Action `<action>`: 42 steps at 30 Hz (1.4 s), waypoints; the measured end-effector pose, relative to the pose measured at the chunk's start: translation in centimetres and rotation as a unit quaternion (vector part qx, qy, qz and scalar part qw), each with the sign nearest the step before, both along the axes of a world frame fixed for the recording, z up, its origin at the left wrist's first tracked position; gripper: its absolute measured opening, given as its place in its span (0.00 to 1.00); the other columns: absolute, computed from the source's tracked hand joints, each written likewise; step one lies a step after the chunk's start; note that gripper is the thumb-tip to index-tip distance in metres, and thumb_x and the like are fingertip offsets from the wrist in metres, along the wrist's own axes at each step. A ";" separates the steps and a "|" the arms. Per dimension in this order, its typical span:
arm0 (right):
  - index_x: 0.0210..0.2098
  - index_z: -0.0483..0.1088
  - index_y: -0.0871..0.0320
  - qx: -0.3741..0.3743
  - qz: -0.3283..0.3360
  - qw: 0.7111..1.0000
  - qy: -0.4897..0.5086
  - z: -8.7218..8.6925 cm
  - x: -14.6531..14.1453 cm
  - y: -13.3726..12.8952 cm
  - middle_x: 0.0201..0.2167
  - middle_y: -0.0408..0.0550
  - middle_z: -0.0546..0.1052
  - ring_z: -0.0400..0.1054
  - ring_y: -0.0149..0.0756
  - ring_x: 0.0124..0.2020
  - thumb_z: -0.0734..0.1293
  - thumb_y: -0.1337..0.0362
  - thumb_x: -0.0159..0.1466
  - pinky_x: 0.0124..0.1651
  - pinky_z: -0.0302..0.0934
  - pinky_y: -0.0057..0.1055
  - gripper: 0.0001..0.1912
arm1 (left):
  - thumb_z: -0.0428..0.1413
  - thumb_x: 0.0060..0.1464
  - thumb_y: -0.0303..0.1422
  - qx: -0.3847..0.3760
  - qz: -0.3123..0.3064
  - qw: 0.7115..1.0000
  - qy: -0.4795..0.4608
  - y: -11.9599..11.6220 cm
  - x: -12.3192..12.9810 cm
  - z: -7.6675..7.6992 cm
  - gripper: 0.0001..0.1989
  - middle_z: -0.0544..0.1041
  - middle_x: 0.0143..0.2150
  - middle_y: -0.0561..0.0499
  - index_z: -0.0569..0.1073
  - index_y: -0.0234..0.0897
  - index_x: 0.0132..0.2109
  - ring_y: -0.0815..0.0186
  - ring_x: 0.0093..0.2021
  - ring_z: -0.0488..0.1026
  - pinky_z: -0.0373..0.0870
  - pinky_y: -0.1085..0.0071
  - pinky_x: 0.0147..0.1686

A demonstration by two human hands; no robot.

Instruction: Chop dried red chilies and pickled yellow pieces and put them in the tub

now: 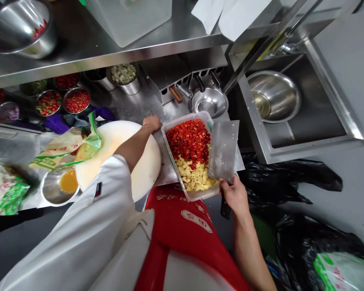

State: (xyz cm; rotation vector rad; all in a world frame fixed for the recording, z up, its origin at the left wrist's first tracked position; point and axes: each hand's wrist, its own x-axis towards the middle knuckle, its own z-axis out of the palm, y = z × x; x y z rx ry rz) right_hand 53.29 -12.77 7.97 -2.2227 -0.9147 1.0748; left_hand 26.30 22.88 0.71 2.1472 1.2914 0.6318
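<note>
My right hand [235,195] grips the black handle of a cleaver [223,147]. The cleaver's broad blade lies over the right side of a clear plastic container [172,155]. Inside it, glossy chopped red chili [189,139] fills the far part and chopped pale-yellow pieces [194,176], like ginger or garlic, the near part. My left hand [152,123] is curled beside the container's far left corner, past the edge of a round white cutting board [144,161]. My forearm crosses above the board; what those fingers hold, if anything, is hidden.
A torn green-and-yellow bag [63,149] lies over the board's left edge, near a metal bowl [51,188] of orange liquid. A steel shelf [109,56] overhangs several pots of chopped ingredients. Behind the container sits a steel bowl [210,103]; a sink [312,129] stands right.
</note>
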 end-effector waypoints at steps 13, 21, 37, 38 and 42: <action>0.31 0.63 0.55 0.083 -0.158 0.971 0.157 -1.7 -2.0 1.6 0.16 0.36 0.69 0.62 0.33 0.13 0.74 0.58 0.51 0.15 0.58 0.30 0.16 | 0.52 0.57 0.29 -0.009 0.255 0.966 0.041 -19.9 -8.0 2.6 0.11 0.76 0.44 0.43 0.76 0.36 0.44 0.59 0.46 0.73 0.71 0.62 0.50; 0.32 0.63 0.54 0.094 -0.129 0.976 0.150 -0.9 -2.1 4.4 0.17 0.37 0.69 0.62 0.32 0.13 0.71 0.58 0.53 0.16 0.57 0.30 0.14 | 0.50 0.52 0.30 -0.124 0.361 0.881 0.280 -29.6 -24.7 2.9 0.13 0.75 0.44 0.39 0.76 0.33 0.42 0.53 0.45 0.72 0.69 0.60 0.49; 0.33 0.61 0.54 0.149 -0.194 0.962 0.124 0.6 -1.7 -1.3 0.17 0.36 0.68 0.63 0.34 0.16 0.70 0.56 0.55 0.21 0.61 0.32 0.15 | 0.53 0.56 0.30 -0.130 0.082 0.973 -0.173 -19.6 1.7 4.9 0.06 0.78 0.41 0.49 0.75 0.38 0.39 0.67 0.40 0.74 0.71 0.72 0.42; 0.33 0.62 0.54 0.127 -0.168 0.969 0.130 0.5 -1.9 -2.0 0.17 0.37 0.69 0.63 0.34 0.16 0.71 0.55 0.56 0.21 0.61 0.32 0.15 | 0.52 0.57 0.30 -0.124 0.063 0.976 -0.169 -20.0 2.1 4.7 0.07 0.78 0.42 0.49 0.75 0.38 0.40 0.67 0.42 0.74 0.71 0.72 0.43; 0.29 0.64 0.55 0.032 -0.002 0.981 0.192 -0.1 -4.1 -3.4 0.18 0.40 0.71 0.65 0.35 0.17 0.70 0.48 0.57 0.24 0.62 0.32 0.18 | 0.51 0.58 0.31 -0.124 0.160 0.969 -0.143 -23.4 -2.4 2.8 0.08 0.77 0.41 0.47 0.75 0.37 0.40 0.68 0.38 0.74 0.71 0.71 0.40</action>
